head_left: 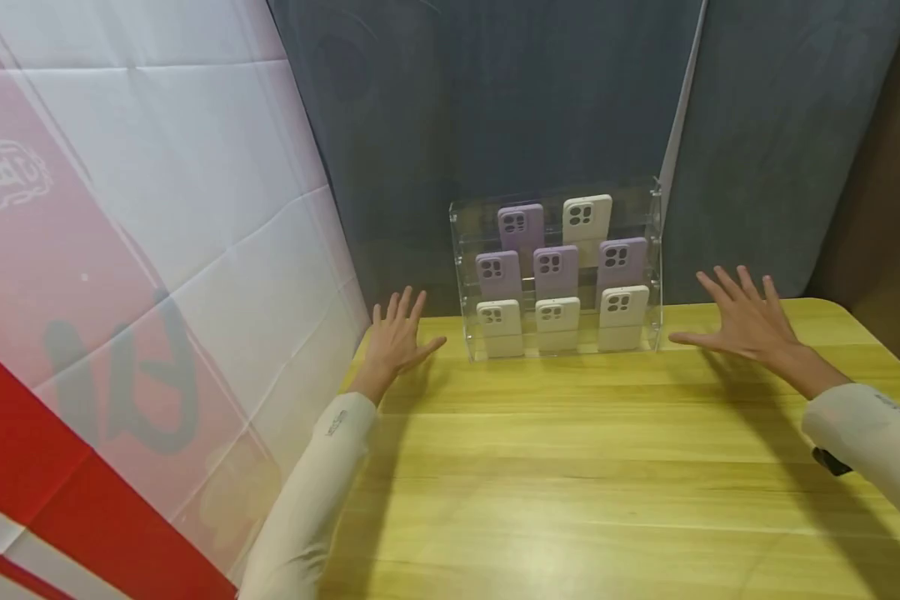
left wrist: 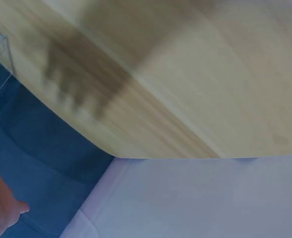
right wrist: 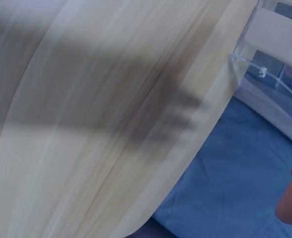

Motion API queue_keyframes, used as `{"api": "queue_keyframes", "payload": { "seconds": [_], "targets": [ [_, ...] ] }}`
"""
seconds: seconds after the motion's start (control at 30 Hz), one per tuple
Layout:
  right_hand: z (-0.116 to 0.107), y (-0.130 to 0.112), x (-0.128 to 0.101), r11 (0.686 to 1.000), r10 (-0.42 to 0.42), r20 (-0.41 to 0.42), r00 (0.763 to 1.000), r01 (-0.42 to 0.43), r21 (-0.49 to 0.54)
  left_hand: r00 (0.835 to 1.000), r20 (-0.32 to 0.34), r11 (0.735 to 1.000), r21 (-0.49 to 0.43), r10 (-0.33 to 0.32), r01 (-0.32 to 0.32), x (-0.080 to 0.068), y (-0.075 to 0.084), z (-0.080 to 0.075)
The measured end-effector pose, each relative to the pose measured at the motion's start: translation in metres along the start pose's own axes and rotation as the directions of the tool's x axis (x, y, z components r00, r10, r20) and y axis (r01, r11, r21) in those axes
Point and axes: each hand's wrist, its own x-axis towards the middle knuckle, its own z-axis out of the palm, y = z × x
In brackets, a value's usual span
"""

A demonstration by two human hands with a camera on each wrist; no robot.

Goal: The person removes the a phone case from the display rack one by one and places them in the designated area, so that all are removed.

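Note:
A clear acrylic display rack (head_left: 467, 279) stands at the back of the wooden table, with tiers of phone cases in it. The top tier has a purple phone case (head_left: 523, 237) and a white phone case (head_left: 592, 233). Three purple cases, one of them a middle phone case (head_left: 557, 275), fill the tier below. At the bottom are three white cases, including the right-hand phone case (head_left: 624, 321). My left hand (head_left: 396, 337) is left of the rack, fingers spread, holding nothing. To the rack's right, my right hand (head_left: 750, 321) is spread too, with nothing in it.
The wooden table (head_left: 570, 467) spreads out in front of the rack, with arm shadows across it. Behind it hangs a dark grey curtain (head_left: 510, 100). A white, pink and red printed sheet (head_left: 217, 192) hangs along the left side. A brown surface (head_left: 888, 217) borders the right.

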Motion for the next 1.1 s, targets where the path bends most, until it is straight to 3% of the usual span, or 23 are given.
{"api": "queue_keyframes", "payload": {
  "seconds": [0.37,0.7,0.97,1.1],
  "targets": [
    [-0.002,-0.019,0.004,0.999,-0.04,-0.015,0.999,0.04,0.0,1.0,0.011,0.995,-0.095,0.015,-0.014,0.021,0.012,-0.01],
    [-0.003,-0.029,0.012,0.996,-0.065,0.003,0.998,0.064,0.066,1.0,-0.007,0.981,-0.192,0.012,-0.013,0.038,0.021,-0.017],
    [-0.001,-0.04,0.017,0.989,-0.025,0.026,0.999,0.021,0.148,1.0,0.018,0.941,-0.338,0.001,0.005,0.051,0.031,-0.016],
    [0.003,-0.044,0.02,0.964,-0.027,0.006,1.0,0.024,0.265,0.998,0.042,0.905,-0.423,-0.039,0.053,0.054,0.034,-0.015]
  ]
}}
